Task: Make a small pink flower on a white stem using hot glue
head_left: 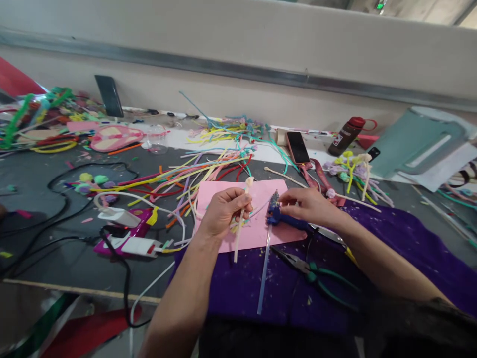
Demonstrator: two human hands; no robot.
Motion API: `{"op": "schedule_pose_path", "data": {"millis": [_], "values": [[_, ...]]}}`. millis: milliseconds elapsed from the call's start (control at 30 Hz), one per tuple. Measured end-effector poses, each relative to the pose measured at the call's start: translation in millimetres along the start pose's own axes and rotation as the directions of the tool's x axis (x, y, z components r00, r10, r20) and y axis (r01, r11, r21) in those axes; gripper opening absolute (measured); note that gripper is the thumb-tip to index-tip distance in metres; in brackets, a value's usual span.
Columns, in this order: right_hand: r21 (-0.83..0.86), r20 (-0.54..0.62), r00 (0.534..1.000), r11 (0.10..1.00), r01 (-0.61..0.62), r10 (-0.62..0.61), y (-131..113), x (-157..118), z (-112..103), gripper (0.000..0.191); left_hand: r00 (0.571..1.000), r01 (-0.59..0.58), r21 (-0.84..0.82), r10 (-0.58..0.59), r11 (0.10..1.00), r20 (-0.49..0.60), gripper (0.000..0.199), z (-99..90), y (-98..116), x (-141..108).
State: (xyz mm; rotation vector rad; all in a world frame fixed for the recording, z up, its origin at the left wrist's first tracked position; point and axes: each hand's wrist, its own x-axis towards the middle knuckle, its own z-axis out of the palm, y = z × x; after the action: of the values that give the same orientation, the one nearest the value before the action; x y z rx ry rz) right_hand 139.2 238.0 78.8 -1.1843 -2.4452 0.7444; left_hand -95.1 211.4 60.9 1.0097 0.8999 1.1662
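My left hand (pixel 228 211) is closed around a cream pipe cleaner (pixel 239 237), which stands tilted with a small curled knob at its top. Beside the blue glue gun (pixel 275 215) is my right hand (pixel 311 205), fingers bent together close to its nozzle. Whatever those fingers hold is hidden or too small to name. A clear glue stick (pixel 264 276) sticks out of the glue gun toward me. Both hands are over a pink sheet (pixel 208 196) on a purple cloth (pixel 233 293). Green-handled pliers (pixel 311 271) lie nearer to me on the right.
Several loose pipe cleaners (pixel 186 179) are heaped behind my left hand. A magenta power strip (pixel 139 219) with plugs and cables lies left. At the back are a phone (pixel 297 147), a brown bottle (pixel 346 135) and a teal plastic container (pixel 413 141).
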Motion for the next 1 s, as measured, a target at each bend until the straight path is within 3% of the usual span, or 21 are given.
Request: {"op": "schedule_pose_path", "data": {"millis": [67,133,267,367,433,500,533,600,667,733,800,1000], "values": [[-0.289,0.028,1.0,0.957,0.008,0.0,10.1,-14.2,7.2,0.034,0.999,0.016,-0.024,-0.016,1.0,0.029,0.02,2.1,1.1,-1.7],[-0.452,0.014,1.0,0.892,-0.007,0.015,18.1,-20.9,18.0,0.042,0.998,0.033,-0.046,-0.031,0.998,0.047,0.02,4.9,1.2,-2.9],[-0.514,0.061,0.997,0.858,-0.017,0.056,21.2,-17.2,31.9,0.033,0.999,0.037,-0.056,-0.036,0.998,0.017,0.02,8.7,-0.1,-3.2],[-0.481,0.046,0.997,0.876,-0.026,0.056,18.2,-13.2,26.1,0.026,0.998,0.015,-0.043,-0.017,0.999,-0.058,0.021,7.8,0.0,-2.5],[-0.332,-0.004,0.997,0.94,-0.077,0.08,19.2,-14.0,15.7,0.026,0.995,-0.002,-0.038,-0.001,0.999,-0.102,0.022,6.1,0.3,-2.0],[0.015,-0.059,0.991,0.992,-0.123,0.124,22.1,-17.3,4.1,0.029,0.992,-0.02,-0.048,0.014,0.999,-0.122,0.022,4.7,0.5,-1.8],[0.237,-0.07,0.988,0.964,-0.12,0.14,23.4,-19.4,-0.6,0.031,0.992,-0.027,-0.055,0.019,0.998,-0.127,0.022,4.3,0.5,-1.9],[0.625,-0.092,0.983,0.778,-0.066,0.157,23.5,-23.2,-4.9,0.035,0.99,-0.028,-0.073,0.018,0.997,-0.137,0.02,4.3,0.5,-2.2],[0.824,-0.09,0.978,0.565,-0.032,0.187,19.2,-25.4,-1.5,0.036,0.989,-0.02,-0.088,0.006,0.996,-0.15,0.02,5.2,0.4,-2.7],[0.884,-0.107,0.965,0.466,-0.018,0.24,11.9,-25.5,7.1,0.032,0.987,-0.012,-0.099,-0.004,0.995,-0.159,0.02,6.4,0.1,-2.8],[0.884,-0.144,0.956,0.468,0.008,0.256,3.6,-24.6,15.6,0.028,0.987,-0.014,-0.111,-0.004,0.994,-0.159,0.02,7.1,-0.4,-2.6],[0.759,-0.157,0.977,0.651,0.026,0.143,-16.8,-21.5,14.3,0.028,0.987,-0.014,-0.122,-0.006,0.992,-0.159,0.021,4.6,0.1,-1.8]]}}
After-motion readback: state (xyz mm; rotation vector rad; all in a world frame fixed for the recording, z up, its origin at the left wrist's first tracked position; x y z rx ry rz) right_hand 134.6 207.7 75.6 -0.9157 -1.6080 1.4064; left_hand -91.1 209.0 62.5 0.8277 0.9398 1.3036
